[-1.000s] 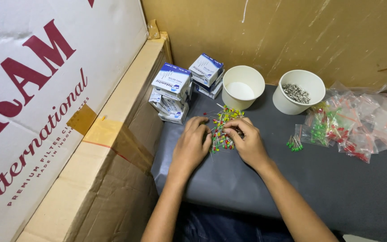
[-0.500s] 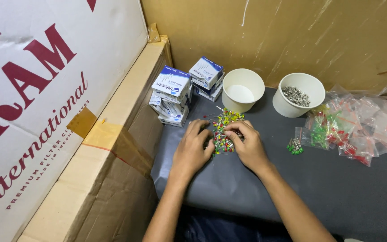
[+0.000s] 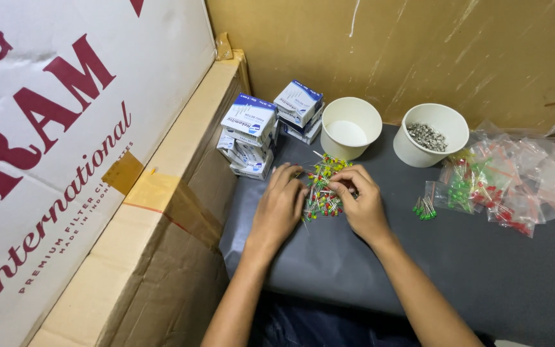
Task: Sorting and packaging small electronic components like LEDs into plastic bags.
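The left hand [image 3: 282,207] lies flat, fingers spread, at the edge of a pile of small coloured lights [image 3: 324,187] on the dark mat [image 3: 457,270]. The right hand [image 3: 361,204] curls over the pile, fingertips pinching among the pieces. They look light, loose and easily scattered, with thin bendable legs; best picked up by the bulb. Beyond stand 2 white cups [image 3: 351,126], small boxes [image 3: 249,132] and plastic bags [image 3: 515,183].

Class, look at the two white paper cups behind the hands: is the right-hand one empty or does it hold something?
Not empty. The right cup stands upright, with small silvery metal pieces inside.
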